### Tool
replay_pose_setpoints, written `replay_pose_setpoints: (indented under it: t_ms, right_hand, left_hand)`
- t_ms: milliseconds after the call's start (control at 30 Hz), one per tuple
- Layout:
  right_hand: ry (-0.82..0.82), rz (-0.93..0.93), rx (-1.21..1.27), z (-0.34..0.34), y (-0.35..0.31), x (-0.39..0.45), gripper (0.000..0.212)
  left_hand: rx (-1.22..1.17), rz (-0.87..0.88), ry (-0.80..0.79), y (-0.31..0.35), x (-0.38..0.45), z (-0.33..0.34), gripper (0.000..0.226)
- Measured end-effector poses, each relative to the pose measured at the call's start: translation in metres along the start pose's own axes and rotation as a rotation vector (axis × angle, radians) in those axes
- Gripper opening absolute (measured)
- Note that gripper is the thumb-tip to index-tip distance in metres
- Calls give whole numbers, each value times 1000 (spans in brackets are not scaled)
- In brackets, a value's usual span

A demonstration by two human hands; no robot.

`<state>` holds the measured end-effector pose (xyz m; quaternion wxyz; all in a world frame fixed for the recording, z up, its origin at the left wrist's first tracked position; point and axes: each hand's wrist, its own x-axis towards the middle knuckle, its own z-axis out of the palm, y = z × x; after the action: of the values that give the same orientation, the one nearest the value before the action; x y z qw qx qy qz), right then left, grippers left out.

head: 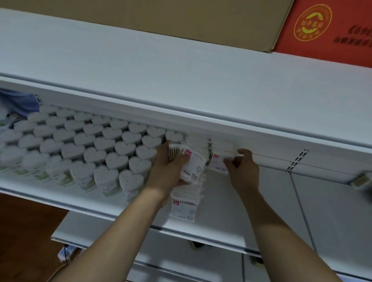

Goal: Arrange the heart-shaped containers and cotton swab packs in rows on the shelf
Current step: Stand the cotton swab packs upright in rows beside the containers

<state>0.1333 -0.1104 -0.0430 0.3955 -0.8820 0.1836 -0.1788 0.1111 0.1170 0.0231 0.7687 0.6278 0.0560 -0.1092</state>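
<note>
two hands work the cotton swab packs point(191, 163) on the shelf point(230, 214). we see our left hand point(169, 170) gripping a standing pack beside the heart-shaped containers point(87, 149), our right hand point(242, 169) pinching another just right of it. flat white packs, red-labelled, rows running front to back.

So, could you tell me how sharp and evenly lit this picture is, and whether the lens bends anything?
Head view: soft all over, the heart containers smearing towards the left edge; pack print unreadable in the left hand; right hand fairly clear; shelf edges bow from the wide lens; light flat and cool, dim under the upper shelf, no glare.
</note>
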Motion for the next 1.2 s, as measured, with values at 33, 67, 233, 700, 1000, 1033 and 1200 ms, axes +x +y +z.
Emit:
replay_pose_setpoints:
  t_ms: [33,67,233,700,1000,1033,1200]
  right_hand:
    - [-10,13,-20,-1,0,0,47]
    - [-21,29,-48,-1,1,0,46]
    - [-1,43,-69,-15,-3,-4,44]
    - [2,76,627,-60,-26,-54,15]
    - [64,25,155,-44,12,-33,26]
    - [52,-30,102,-36,11,-34,28]
    - [46,-230,27,-3,7,-33,29]
  left_hand:
    - [-4,-5,-3,-1,1,0,56]
    - [-13,-12,-9,-2,1,1,58]
    - [-61,-25,-67,-1,1,11,54]
    - [-107,-42,-107,-3,-5,64,47]
    - [-53,-10,119,6,7,29,32]
    - [-44,-11,137,6,7,27,33]
    - [3,-12,152,7,4,19,29]
